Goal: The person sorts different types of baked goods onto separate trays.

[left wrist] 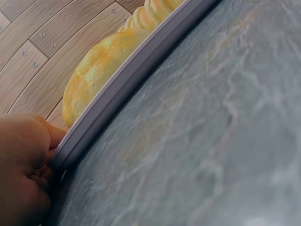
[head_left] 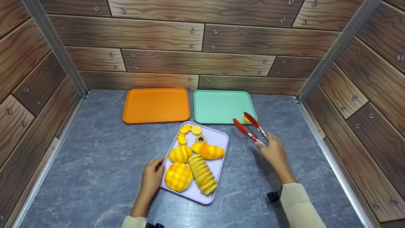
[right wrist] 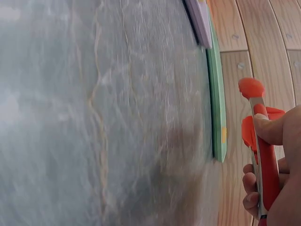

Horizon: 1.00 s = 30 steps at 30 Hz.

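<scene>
My left hand (head_left: 153,175) grips the left edge of a lavender tray (head_left: 223,137); the left wrist view shows its fingers at the tray rim (left wrist: 101,101). On that tray lie a round bun (head_left: 178,177), a long ridged bread (head_left: 202,174), a striped roll (head_left: 180,154), a croissant-like bread (head_left: 208,151) and several small yellow pieces. My right hand (head_left: 275,152) holds red-tipped tongs (head_left: 241,126), whose tips are spread apart. Near those tips, a small yellow piece (head_left: 246,120) rests at the front right corner of the mint green tray (head_left: 221,106).
An orange tray (head_left: 156,106) lies flat at the back left, beside the mint green one. Wood-patterned walls (head_left: 158,34) enclose the grey marbled tabletop (head_left: 95,177) at the back and both sides.
</scene>
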Available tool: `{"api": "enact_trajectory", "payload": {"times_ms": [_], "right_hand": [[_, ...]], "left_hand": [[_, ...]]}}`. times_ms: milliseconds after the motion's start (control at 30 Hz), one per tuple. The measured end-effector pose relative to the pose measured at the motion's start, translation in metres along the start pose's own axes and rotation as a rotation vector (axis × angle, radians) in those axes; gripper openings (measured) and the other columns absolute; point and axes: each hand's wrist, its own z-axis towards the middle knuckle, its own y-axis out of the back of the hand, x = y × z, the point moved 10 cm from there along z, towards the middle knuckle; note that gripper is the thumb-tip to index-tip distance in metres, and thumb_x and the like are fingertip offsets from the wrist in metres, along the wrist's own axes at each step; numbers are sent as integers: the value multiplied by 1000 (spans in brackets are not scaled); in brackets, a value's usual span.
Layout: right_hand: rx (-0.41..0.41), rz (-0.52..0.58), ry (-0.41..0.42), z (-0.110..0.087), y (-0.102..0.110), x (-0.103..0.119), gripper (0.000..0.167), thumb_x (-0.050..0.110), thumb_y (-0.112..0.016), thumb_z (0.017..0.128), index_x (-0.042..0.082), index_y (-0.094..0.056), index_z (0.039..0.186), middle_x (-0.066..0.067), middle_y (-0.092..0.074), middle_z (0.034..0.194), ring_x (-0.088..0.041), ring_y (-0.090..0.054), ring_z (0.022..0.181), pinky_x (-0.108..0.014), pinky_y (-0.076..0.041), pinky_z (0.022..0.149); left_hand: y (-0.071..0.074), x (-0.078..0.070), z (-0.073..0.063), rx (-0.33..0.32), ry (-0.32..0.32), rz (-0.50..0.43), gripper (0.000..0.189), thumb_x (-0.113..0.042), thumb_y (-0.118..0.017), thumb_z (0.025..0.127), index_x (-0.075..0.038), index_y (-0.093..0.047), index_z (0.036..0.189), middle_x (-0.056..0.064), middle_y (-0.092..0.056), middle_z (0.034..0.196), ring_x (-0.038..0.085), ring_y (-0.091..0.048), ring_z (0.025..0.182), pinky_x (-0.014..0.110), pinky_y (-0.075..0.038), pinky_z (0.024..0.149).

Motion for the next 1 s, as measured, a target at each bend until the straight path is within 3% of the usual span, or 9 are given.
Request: {"api": "enact_trajectory", "payload": {"times_ms": [233, 433, 700, 1000], "right_hand": [[41, 11, 55, -6, -11, 23, 63, 33, -75, 89, 3, -53, 139, -22, -64, 120, -46, -61, 106, -61, -44, 86], [88, 21, 95, -9, -22, 39, 65, 33, -75, 89, 4, -53, 143, -20, -64, 125, -42, -60, 112, -60, -44, 91], [129, 13, 178, -11, -33, 54, 60, 32, -78, 86, 11, -58, 139, -15, -67, 115, -35, -60, 101, -54, -45, 85], [253, -9, 203, -13, -49, 70, 69, 33, -75, 89, 4, -50, 146, -19, -55, 144, -41, -53, 129, -62, -38, 107]], "left_hand": [[0, 0, 0, -3, -2, -9, 24, 0, -63, 92, -1, -73, 114, 8, -68, 97, 19, -57, 88, 36, -48, 81], [0, 1, 0, -2, 7, -21, 25, -1, -63, 92, -1, -73, 114, 9, -68, 99, 20, -58, 89, 37, -49, 82], [-1, 2, 0, 9, 19, -33, 25, -2, -63, 93, -1, -73, 116, 9, -68, 100, 19, -57, 90, 37, -48, 83], [-1, 3, 0, 11, 19, -26, 26, -2, -64, 93, -1, -72, 118, 8, -68, 99, 18, -57, 87, 34, -49, 81]]}}
